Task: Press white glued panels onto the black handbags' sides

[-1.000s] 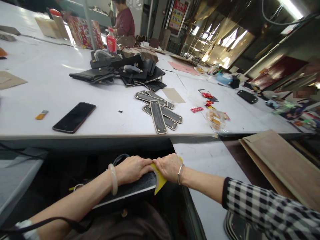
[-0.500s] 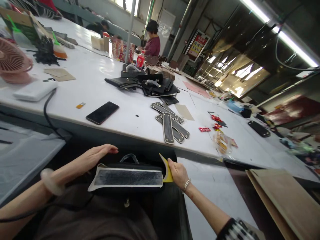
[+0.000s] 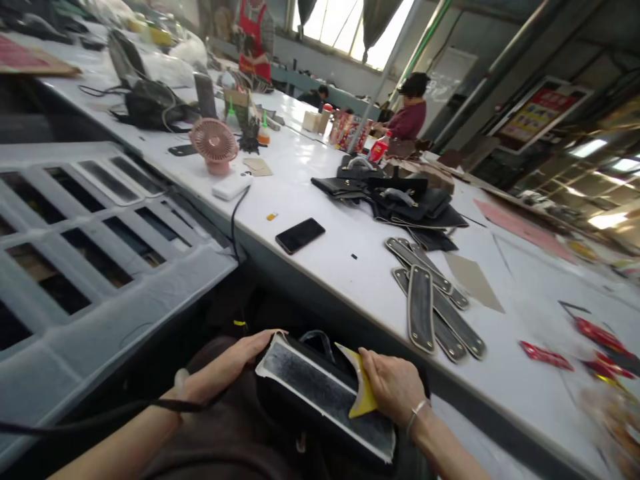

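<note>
A black handbag (image 3: 320, 380) lies tilted on my lap, its long dark panel edged in white facing up. A clear-wrapped handle (image 3: 319, 341) shows along its far side. My left hand (image 3: 257, 347) is at the bag's upper left corner, gripping it, its fingertips partly hidden behind the edge. My right hand (image 3: 397, 387) is closed on a bent yellow sheet (image 3: 366, 390), whose lower edge meets the panel toward its right end. I cannot tell the sheet's material.
On the white table (image 3: 340, 293) ahead are a phone (image 3: 300, 235), several dark straps (image 3: 421, 307), stacked black bag pieces (image 3: 400, 197) and a pink fan (image 3: 215, 143). A slotted grey plastic-covered surface (image 3: 115, 267) is at left; a black cable (image 3: 233, 227) hangs nearby. Two people (image 3: 409, 113) (image 3: 254, 40) are beyond.
My left hand has come down from the air onto the bag's left end. The yellow sheet has moved from beside the bag onto its panel. The bag is now slanted, and my view has turned left.
</note>
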Demonstrator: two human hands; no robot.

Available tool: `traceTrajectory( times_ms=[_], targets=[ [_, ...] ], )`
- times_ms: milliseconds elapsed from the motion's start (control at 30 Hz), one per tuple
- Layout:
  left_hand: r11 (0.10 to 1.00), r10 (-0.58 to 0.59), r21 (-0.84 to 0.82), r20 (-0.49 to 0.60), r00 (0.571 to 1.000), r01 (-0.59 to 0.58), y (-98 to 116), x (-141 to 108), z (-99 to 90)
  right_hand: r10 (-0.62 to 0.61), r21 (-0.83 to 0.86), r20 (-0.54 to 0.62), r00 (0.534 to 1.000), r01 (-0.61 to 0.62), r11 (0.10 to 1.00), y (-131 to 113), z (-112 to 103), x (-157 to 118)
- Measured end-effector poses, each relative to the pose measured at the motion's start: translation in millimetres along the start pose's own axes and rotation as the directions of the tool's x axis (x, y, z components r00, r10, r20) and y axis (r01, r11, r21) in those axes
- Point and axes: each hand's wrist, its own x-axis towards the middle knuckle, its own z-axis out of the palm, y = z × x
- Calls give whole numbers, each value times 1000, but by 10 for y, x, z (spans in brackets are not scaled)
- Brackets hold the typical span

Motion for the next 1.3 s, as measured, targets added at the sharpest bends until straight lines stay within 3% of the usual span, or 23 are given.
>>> traceTrajectory(
  times_ms=[267,467,700,933,1033,1133,1300],
  targets=[
    [977,-15,-211,-48,999,4,90,-52,87,-226,-35,-13,974,225,974,-598,-264,760],
    [939,-129,-336,-152,980,72,56,-83,144,-457,-67,-31,889,454,888,-984,-475,1204],
    [959,-49,-277,-373,927,-61,29,-74,218,-652,-99,13,758,650,753,-1076,-592,1455],
    [955,-87,-295,-390,917,-35,51,-126,291,-751,-92,40,659,751,654,-1082,-607,1539],
    [980,-69,-196,-423,903,-17,130,-147,284,-766,-87,47,641,767,636,-1072,-614,1533],
    [997,50,75,-465,884,-17,199,-158,256,-772,-87,52,634,773,629,-1050,-614,1517],
    [916,190,402,-422,887,-5,156,-157,214,-767,-80,47,639,768,635,-1011,-597,1477]
  ],
)
